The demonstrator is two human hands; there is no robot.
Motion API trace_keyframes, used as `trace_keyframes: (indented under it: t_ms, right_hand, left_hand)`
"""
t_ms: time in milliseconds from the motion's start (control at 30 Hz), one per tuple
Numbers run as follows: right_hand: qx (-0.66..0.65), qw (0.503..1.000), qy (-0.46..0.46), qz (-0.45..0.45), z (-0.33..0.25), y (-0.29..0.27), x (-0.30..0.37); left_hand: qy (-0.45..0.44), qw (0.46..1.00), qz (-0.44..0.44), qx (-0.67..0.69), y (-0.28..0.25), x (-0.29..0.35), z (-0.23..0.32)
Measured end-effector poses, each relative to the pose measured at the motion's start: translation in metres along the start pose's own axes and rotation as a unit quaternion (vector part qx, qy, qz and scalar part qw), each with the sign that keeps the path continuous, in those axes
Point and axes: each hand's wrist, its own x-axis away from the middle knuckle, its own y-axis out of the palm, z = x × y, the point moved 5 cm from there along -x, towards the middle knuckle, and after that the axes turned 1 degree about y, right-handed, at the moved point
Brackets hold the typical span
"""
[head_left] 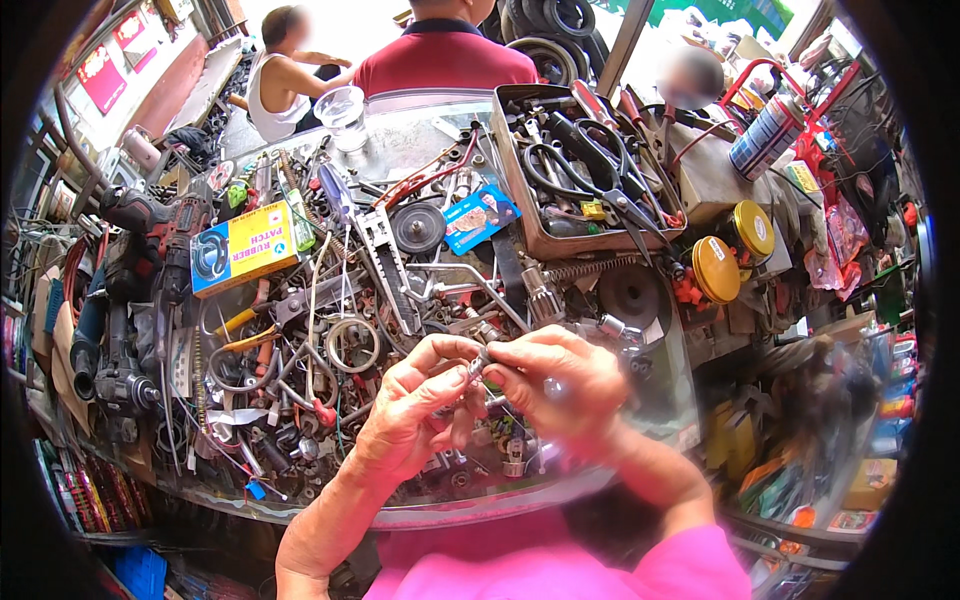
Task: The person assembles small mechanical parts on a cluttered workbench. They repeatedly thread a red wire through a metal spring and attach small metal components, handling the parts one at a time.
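Note:
Over the front middle of the cluttered glass-topped counter, my left hand (422,400) and my right hand (560,385) meet fingertip to fingertip. Between them is a small silvery metal part (479,364), pinched by the left thumb and fingers. My right thumb and forefinger close on its upper end; that hand is partly smeared by motion. The part is too small and too covered to name. Beneath the hands lie loose metal pieces, among them a socket-like fitting (514,456). A toothed metal shaft (541,293) lies just beyond my right hand.
A metal box (590,245) of scissors and pliers stands at the back right, beside yellow-lidded jars (716,270). Left are a patch box (243,249), power drills (185,235) and tangled wires. A clear plastic cup (345,118) stands at the far edge; two people sit beyond.

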Motion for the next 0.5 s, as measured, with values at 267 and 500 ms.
trace_keyframes:
  t_ms: [267, 500]
  right_hand:
    - [-0.074, 0.994, 0.081, -0.029, 0.005, 0.002, -0.001]
    - [-0.134, 0.979, 0.127, -0.081, 0.009, 0.009, 0.001]
  left_hand:
    - [0.032, 0.999, -0.001, -0.024, 0.003, 0.002, 0.001]
    - [0.029, 0.999, 0.006, -0.030, 0.007, 0.006, 0.003]
